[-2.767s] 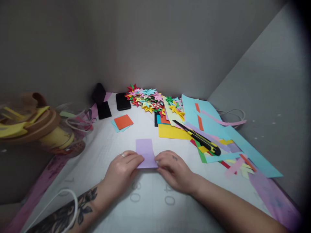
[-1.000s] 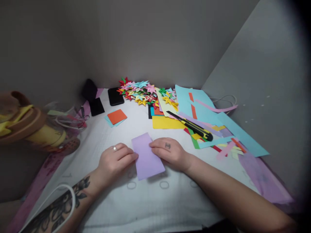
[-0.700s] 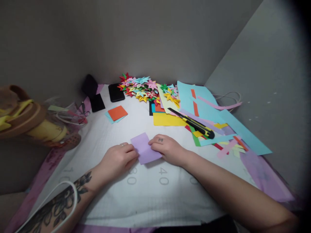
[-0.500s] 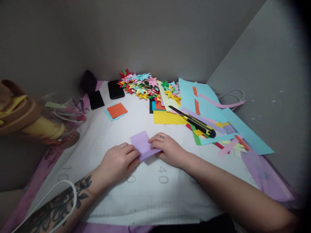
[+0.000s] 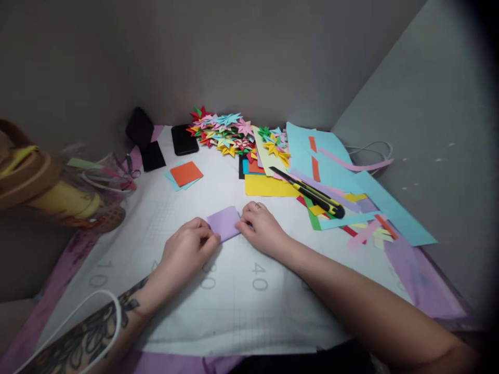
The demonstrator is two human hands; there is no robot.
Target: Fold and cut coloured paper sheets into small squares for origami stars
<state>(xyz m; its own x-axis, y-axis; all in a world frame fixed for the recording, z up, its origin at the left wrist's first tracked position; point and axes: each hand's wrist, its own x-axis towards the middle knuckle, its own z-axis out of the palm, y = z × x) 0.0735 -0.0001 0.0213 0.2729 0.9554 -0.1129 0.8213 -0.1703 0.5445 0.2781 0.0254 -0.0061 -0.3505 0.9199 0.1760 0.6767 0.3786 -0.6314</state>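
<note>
A small folded lilac paper [image 5: 224, 222] lies on the white gridded cutting mat [image 5: 234, 301]. My left hand [image 5: 185, 249] pinches its near left corner with curled fingers. On the opposite side, my right hand [image 5: 262, 228] presses down the paper's right edge with bent fingers. Both forearms reach in from the bottom of the view.
Folded paper stars [image 5: 230, 136] are heaped at the back. Coloured sheets [image 5: 323, 171] and strips lie to the right, with a yellow-black utility knife [image 5: 312, 193] on them. An orange square [image 5: 186, 173], a black phone [image 5: 184, 139] and a clear bag [image 5: 78, 192] sit at the left.
The lilac sheet was a long rectangle; its near part has been folded up and away, so it is now a small square. Both hands moved farther from me with it.
</note>
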